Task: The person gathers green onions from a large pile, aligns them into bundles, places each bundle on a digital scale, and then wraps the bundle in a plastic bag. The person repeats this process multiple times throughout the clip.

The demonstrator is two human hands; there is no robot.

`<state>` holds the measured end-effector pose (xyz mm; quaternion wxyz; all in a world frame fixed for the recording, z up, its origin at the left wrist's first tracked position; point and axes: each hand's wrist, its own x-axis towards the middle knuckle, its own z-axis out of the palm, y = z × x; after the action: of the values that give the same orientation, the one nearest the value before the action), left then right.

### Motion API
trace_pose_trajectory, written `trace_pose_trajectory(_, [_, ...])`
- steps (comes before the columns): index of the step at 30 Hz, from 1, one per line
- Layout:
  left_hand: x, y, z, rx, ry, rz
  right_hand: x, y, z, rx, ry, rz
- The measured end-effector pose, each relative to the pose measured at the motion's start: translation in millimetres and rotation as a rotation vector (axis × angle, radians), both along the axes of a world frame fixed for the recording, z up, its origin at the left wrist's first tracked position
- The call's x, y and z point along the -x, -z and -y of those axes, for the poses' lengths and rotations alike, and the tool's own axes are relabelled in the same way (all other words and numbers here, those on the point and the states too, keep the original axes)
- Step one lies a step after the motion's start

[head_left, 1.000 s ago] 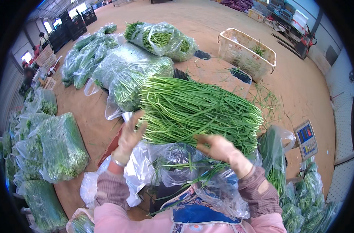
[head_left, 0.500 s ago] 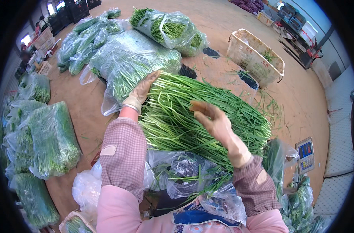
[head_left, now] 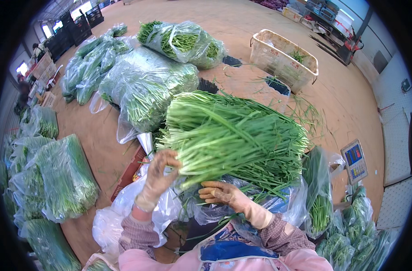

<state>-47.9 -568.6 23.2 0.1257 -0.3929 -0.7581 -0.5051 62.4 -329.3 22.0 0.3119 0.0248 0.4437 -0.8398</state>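
A thick heap of long green garlic chives [head_left: 242,135], pale cut ends to the left, lies in front of me; its upper layer is blurred by motion. My left hand [head_left: 160,176], in a soiled glove, is at the near left corner of the heap. Its fingers are bent and apart, close against the pale ends. Just below the heap's near edge is my right hand [head_left: 226,197], also gloved, with fingers stretched toward the left and nothing seen in them. Clear plastic film [head_left: 289,205] with loose leaves lies under the near side.
Bagged chives [head_left: 142,86] stand beyond the heap, with more bags [head_left: 68,174] at the left. Far right is a cream plastic crate [head_left: 278,61]. A scale's display panel [head_left: 354,161] stands at the right beside an upright chive bag [head_left: 318,194]. White plastic bags [head_left: 115,223] lie near left.
My left hand has come down from the heap's far left corner to its near left one. My right hand has moved from above the chives to below their near edge. The upper chives have shifted.
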Motion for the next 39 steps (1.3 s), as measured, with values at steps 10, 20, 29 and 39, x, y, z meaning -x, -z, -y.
trace_pose_trajectory(10, [-60,-22,21,0.355,-0.456,0.024,-37,16,5,0.267,0.085,0.254])
trace_pose_trajectory(20, [-36,-17,-39,0.539,-0.099,0.423,-55,22,22,0.31,0.193,0.211])
trace_pose_trajectory(29, [-164,-56,-70,0.351,-0.01,0.417,-69,21,38,0.386,0.408,0.327])
trace_pose_trajectory(39, [-133,-5,-53,0.515,-0.205,0.5,-100,29,8,0.351,0.362,0.273])
